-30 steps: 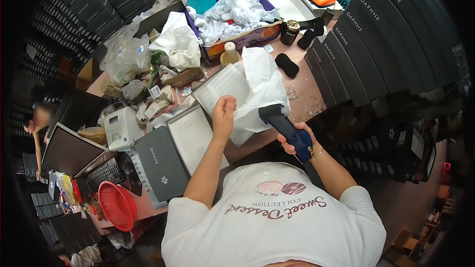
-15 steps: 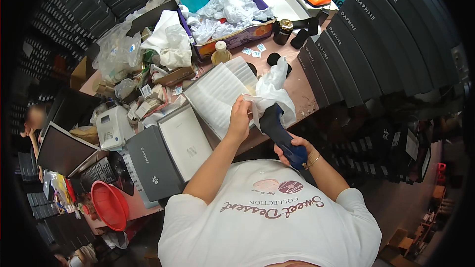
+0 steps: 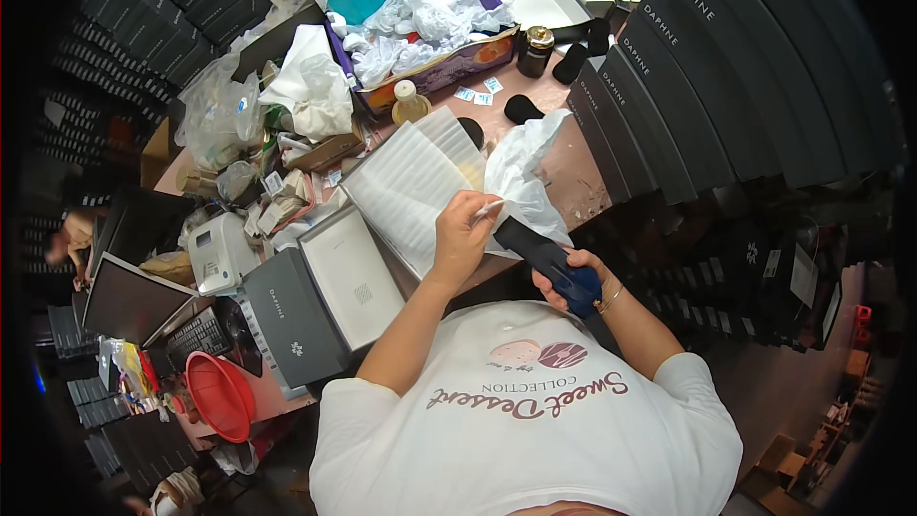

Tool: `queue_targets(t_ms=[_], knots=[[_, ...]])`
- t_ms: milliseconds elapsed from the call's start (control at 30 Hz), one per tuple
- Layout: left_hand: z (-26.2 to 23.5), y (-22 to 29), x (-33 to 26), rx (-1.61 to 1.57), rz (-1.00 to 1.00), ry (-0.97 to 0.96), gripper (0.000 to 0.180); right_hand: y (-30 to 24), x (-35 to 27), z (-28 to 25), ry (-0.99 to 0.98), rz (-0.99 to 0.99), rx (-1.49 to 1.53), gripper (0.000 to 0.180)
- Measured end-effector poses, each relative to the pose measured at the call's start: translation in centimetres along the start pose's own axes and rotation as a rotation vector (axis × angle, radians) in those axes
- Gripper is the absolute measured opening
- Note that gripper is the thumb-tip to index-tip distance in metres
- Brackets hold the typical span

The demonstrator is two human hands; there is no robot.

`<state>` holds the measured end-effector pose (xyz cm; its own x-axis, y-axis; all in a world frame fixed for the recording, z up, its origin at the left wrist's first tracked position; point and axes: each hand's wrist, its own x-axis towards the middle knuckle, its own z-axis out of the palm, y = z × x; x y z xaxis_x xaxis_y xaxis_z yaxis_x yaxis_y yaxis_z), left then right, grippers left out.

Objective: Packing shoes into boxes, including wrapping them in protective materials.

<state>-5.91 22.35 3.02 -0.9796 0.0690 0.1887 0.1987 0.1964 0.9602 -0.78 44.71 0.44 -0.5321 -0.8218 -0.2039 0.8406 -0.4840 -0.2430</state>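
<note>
A dark blue shoe (image 3: 537, 248) is gripped in my right hand (image 3: 581, 277), its long dark sole turned upward and pointing away to the left. My right fingers are closed round the end closest to my body. White tissue paper (image 3: 523, 172) stands crumpled just beyond the shoe's far end. My left hand (image 3: 462, 229) pinches a white edge of thin paper beside that end. Left of the tissue, white foam sheets (image 3: 413, 182) lie on an open box. Nearer me is an open white shoe box tray (image 3: 351, 272), next to its dark grey lid (image 3: 291, 320).
Tall stacks of dark shoe boxes (image 3: 688, 86) rise at the right table edge. A purple carton (image 3: 444, 78) full of crumpled paper sits at the back, with a small bottle (image 3: 409, 105) and dark jar (image 3: 535, 53) nearby. A red basin (image 3: 218, 397) and monitor (image 3: 138, 298) are left.
The tissue has come away from around the shoe and now spreads behind it, baring more of the sole. My left hand still pinches paper. The whole view has shifted slightly.
</note>
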Motion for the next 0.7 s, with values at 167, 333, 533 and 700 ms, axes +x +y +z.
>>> queue_targets(t_ms=[167, 333, 533, 700], knots=[[0.5, 3.8, -2.5, 0.041, 0.377, -0.032, 0.04, -0.7, 0.3, 0.6, 0.28, 0.036, -0.142, 0.043], [1.6, 4.7, -2.2, 0.08, 0.733, -0.14, 0.041, 2.2, 2.7, 3.1, 0.618, -0.572, -0.543, 0.043], [1.7, 3.6, -3.3, 0.137, 0.848, -0.151, 0.036, 0.4, 1.1, -0.7, 0.22, -0.611, 0.088, 0.05], [3.6, 4.1, -4.7, -0.019, 0.769, -0.228, 0.033, 2.3, 2.8, -0.7, 0.597, -0.828, -0.702, 0.05]])
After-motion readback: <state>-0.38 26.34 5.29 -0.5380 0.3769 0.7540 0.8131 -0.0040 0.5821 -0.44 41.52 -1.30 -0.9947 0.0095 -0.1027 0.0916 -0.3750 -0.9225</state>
